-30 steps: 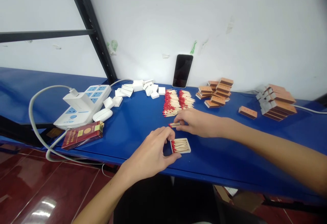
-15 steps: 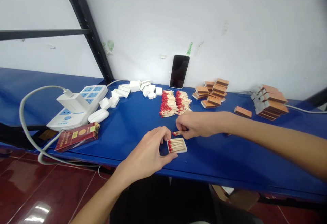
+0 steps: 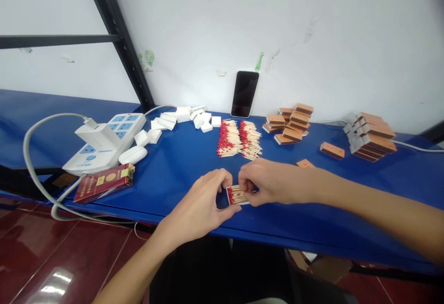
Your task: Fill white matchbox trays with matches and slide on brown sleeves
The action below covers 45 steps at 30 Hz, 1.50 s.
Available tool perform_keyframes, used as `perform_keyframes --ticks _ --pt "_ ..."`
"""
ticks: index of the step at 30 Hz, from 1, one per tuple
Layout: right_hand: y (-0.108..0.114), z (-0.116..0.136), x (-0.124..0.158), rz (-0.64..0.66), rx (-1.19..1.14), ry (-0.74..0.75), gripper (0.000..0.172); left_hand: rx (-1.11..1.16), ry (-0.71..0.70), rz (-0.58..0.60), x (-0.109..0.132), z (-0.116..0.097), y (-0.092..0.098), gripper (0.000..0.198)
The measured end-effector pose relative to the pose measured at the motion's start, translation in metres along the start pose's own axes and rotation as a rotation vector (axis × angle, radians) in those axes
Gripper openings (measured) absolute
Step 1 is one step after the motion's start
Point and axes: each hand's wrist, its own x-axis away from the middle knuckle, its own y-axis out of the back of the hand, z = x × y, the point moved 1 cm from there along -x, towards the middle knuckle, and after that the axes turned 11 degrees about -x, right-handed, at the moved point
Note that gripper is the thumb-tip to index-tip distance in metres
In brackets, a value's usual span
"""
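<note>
Near the table's front edge lies a small white matchbox tray (image 3: 236,196) with red-tipped matches in it. My left hand (image 3: 204,201) grips its left end between thumb and fingers. My right hand (image 3: 267,181) is over the tray's right part, its fingertips pinched on matches and hiding that end. Two piles of matches, a left one (image 3: 229,138) and a right one (image 3: 249,138), lie behind my hands. An orange matchbox cover (image 3: 305,163) shows partly behind my right wrist.
White trays (image 3: 168,120) lie at the back left, near a power strip (image 3: 120,130) and red packet (image 3: 106,183). A phone (image 3: 244,94) leans on the wall. Matchboxes stand in a middle pile (image 3: 294,124) and a right stack (image 3: 374,135); one (image 3: 332,150) lies between.
My right hand has moved down and over the tray with the matches it was pinching. An orange cover now shows behind my wrist. My left hand keeps its hold.
</note>
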Motion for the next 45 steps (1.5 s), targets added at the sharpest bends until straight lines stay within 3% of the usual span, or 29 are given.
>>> perform_keyframes --ticks 5,9,13,19,27,31,35,37,41,45 --pt "-0.003 0.008 0.002 -0.003 -0.029 0.014 0.013 -0.003 -0.045 0.020 0.001 0.000 0.001 0.024" --pt "0.006 -0.005 0.016 -0.137 -0.003 -0.037 0.021 -0.027 -0.035 0.040 0.000 0.002 0.000 0.022" --pt "0.004 -0.025 0.025 -0.185 0.039 -0.105 0.016 -0.034 -0.025 0.040 -0.002 0.003 0.000 0.024" --pt "-0.005 -0.034 0.020 -0.149 0.003 -0.033 0.008 -0.043 -0.044 0.040 -0.001 0.002 0.001 0.023" --pt "0.000 -0.012 0.025 -0.105 -0.103 -0.050 0.004 -0.047 -0.012 -0.002 -0.001 0.003 -0.002 0.037" --pt "-0.010 0.004 0.019 -0.061 -0.112 -0.038 0.008 -0.044 -0.049 0.017 -0.001 0.002 0.001 0.023" --pt "-0.005 0.009 0.020 -0.065 -0.176 -0.088 0.012 -0.050 -0.058 0.061 -0.001 0.000 0.002 0.016" --pt "0.004 0.001 0.023 -0.116 -0.163 -0.104 0.014 -0.050 -0.057 0.061 -0.001 0.000 0.003 0.018" --pt "0.020 -0.034 0.021 -0.400 0.141 -0.123 0.016 -0.050 -0.052 0.046 -0.001 0.000 0.002 0.024" --pt "0.021 -0.063 0.011 -0.412 0.282 -0.049 0.021 -0.040 -0.049 0.055 0.000 0.000 0.002 0.023"
